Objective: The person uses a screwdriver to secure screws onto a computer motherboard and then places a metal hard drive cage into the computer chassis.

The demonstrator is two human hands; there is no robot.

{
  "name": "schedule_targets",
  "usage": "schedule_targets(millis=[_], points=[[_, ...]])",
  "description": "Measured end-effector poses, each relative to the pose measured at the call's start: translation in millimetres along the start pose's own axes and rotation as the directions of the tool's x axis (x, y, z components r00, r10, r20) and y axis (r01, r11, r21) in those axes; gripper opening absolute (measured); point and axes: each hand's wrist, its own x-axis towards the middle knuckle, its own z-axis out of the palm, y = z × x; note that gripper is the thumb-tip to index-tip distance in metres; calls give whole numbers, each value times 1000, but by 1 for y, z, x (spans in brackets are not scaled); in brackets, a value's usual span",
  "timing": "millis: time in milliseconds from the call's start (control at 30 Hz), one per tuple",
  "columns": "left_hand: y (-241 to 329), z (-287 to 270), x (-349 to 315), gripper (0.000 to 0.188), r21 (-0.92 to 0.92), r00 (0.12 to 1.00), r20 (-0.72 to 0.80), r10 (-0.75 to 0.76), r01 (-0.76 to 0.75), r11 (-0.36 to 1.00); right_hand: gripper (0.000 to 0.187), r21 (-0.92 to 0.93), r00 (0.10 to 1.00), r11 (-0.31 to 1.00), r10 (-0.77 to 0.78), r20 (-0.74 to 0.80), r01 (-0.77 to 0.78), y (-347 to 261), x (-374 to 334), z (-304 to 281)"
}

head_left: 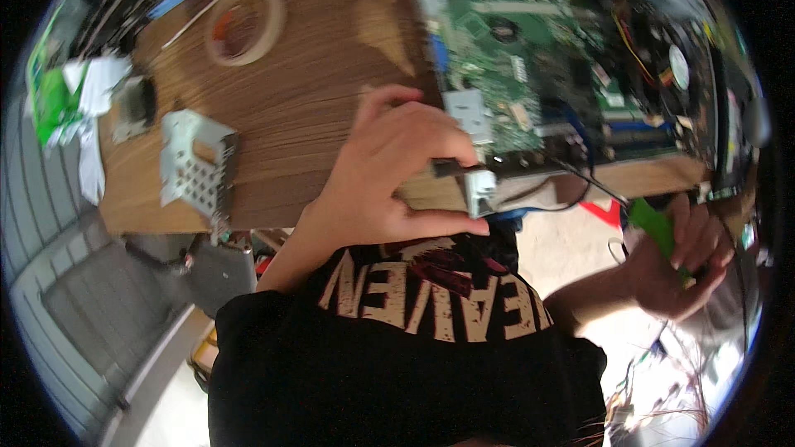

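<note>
My left hand (397,170) is at the near left corner of an opened computer case, thumb and index finger spread around a small silvery metal piece (480,190). The fingers seem to grip it at its two ends; a dark strip lies by the index fingertip. Just beyond is the green circuit board (517,62) inside the case. Off to the right, below the case's near edge, my right hand (683,261) is closed around a green-handled tool (652,226). A thin dark line meets its front end; whether it is a shaft or a cable, I cannot tell.
On the wooden table (323,25) are a roll of tape (272,29) and a perforated metal bracket (197,161). Crumpled white and green packaging (70,103) lies at the far left. A black cable (586,136) loops over the case's near edge. A grey chair (99,298) stands left.
</note>
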Motion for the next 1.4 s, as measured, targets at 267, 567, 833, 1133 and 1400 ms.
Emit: schedule_targets(millis=[267, 567, 833, 1133, 1400], points=[[3, -109, -33, 10, 461, 851, -392, -349, 510, 726, 17, 116, 998, 992, 50, -31, -46, 2, 4, -13], [-79, -173, 6, 11, 791, 989, 95, -118, -3, 612, 18, 25, 998, 999, 38, -50, -37, 4, 6, -3], [-96, -172, 13, 10, 782, 976, 131, -176, 7, 623, 15, 221, 1000, 975, 15, -15, -11, -9, 1, -9], [-1, -155, -19, 12, 37, 827, -366, -426, 470, 882, 36, 145, 988, 988, -25, -154, 48, -11, 7, -12], [13, -92, -34, 15, -298, 739, -267, -618, 547, 782, 20, 306, 983, 952, 45, -180, 12, 2, 7, -16]])
